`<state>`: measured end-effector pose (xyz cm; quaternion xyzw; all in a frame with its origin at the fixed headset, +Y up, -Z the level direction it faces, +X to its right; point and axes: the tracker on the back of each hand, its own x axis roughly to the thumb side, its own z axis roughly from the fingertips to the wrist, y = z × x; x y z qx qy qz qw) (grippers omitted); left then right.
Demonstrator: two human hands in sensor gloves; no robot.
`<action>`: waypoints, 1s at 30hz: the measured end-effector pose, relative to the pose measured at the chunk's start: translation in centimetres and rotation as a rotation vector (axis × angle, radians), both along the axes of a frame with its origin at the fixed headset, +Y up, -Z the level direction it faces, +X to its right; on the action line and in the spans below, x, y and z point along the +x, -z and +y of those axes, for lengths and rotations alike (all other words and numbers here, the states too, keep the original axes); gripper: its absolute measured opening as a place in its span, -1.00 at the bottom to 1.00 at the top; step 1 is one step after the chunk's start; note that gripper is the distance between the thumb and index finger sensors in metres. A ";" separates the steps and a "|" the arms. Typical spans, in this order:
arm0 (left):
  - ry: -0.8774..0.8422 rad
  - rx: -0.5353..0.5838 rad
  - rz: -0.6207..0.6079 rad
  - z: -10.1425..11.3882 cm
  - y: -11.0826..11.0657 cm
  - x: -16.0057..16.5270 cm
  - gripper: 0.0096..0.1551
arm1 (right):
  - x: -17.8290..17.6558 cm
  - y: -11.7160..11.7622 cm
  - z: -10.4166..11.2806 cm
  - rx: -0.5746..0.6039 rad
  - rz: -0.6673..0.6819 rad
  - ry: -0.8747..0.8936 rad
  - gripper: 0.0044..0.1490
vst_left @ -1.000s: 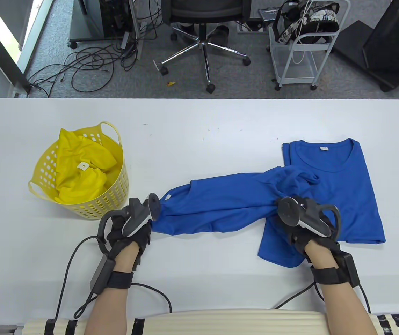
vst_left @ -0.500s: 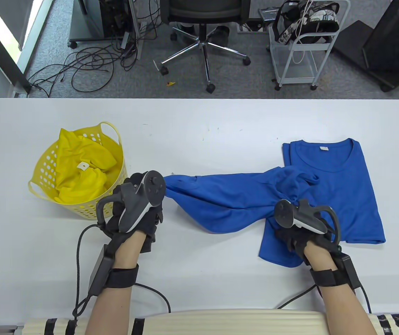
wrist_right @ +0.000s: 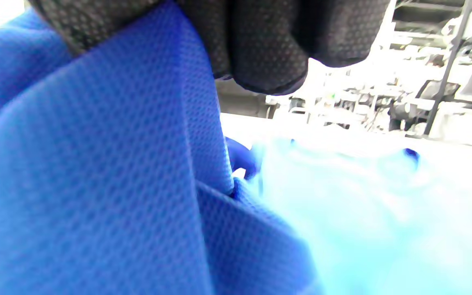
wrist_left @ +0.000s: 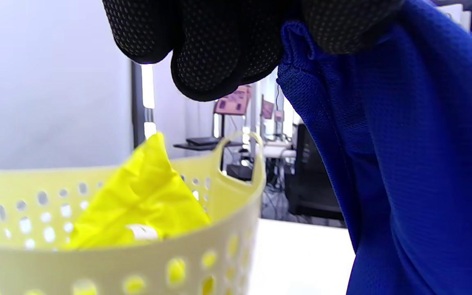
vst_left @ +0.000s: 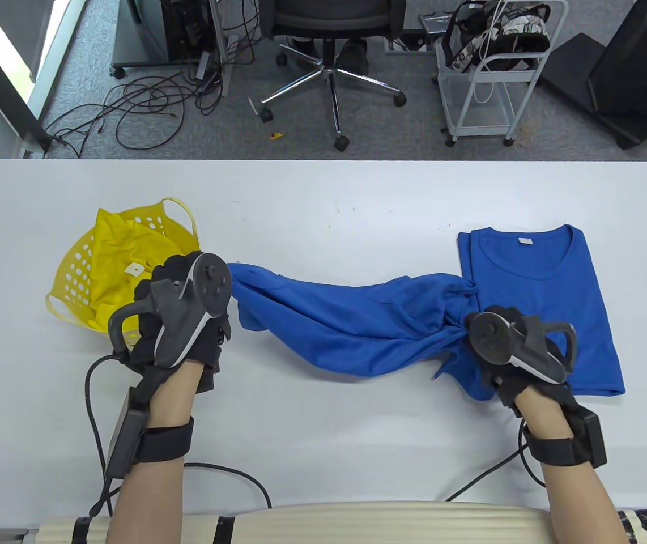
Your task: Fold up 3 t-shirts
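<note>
While stretched between both hands above the white table point(vst_left: 323, 453), loose blue t-shirt point(vst_left: 352, 323) hangs in a sagging, bunched band, left end raised beside the yellow basket point(vst_left: 68, 272), right end gathered over the lower left part of the folded blue t-shirt point(vst_left: 550, 283).

Left hand point(vst_left: 179, 317): fingers curled and pinching the shirt's edge, gloved fingertips point(wrist_left: 215, 61) pressed together on the hem in the left wrist view, blue fabric point(wrist_left: 404, 164) falling away to the right of them. Held over the near rim of the basket, partly hiding it in the table view.

Right hand point(vst_left: 519, 354): fingers point(wrist_right: 268, 53) curled tight round a bunch of the same shirt point(wrist_right: 96, 184), cloth folded under them in the right wrist view; rest of that view washed out.

Folded blue t-shirt lies flat at the right of the table, neckline toward the far edge, white label point(vst_left: 524, 241) showing inside the collar.

Yellow basket stands at the left, perforated wall point(wrist_left: 96, 262) close below the left hand, with a crumpled yellow t-shirt point(vst_left: 114, 255) inside, small white tag point(wrist_left: 141, 231) on it.

Beyond the table: office chair point(vst_left: 329, 56), white cart point(vst_left: 488, 73), loose cables point(vst_left: 142, 107) on grey carpet.
</note>
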<state>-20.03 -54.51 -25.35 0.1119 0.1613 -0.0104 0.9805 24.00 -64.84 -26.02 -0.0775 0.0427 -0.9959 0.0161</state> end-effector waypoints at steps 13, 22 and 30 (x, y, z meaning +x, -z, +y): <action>0.049 -0.006 0.020 1.7 1.0 -0.5 -0.57 | 8.8 4.9 2.1 -0.198 -0.252 0.144 -0.49; 0.158 -0.124 -0.032 -2.3 5.1 3.6 -0.58 | 9.0 9.3 -5.5 -0.276 -0.276 0.002 -0.49; 0.175 -0.142 -0.034 -3.1 6.5 4.5 -0.58 | 7.1 9.8 -3.5 -0.180 -0.239 0.033 -0.46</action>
